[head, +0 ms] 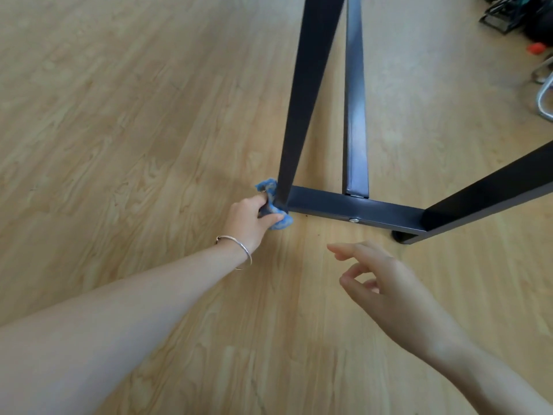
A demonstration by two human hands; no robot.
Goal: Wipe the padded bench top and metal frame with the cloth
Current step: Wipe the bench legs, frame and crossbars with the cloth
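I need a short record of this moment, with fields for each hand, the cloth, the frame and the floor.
left hand: grips the cloth; bracelet on the wrist
right hand: fingers loosely curled, holds nothing, above the floor
cloth: blue, bunched, pressed against the foot of the leg
leg: black metal, slanted, joins the crossbar
crossbar: black metal, low near the floor, one bolt visible
floor: light wood planks

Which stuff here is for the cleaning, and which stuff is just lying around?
For the job:
blue cloth
black metal frame
left hand, gripping the cloth at the foot of a frame leg

Just lying about, in the far corner:
dark gear
orange thing
silver tube
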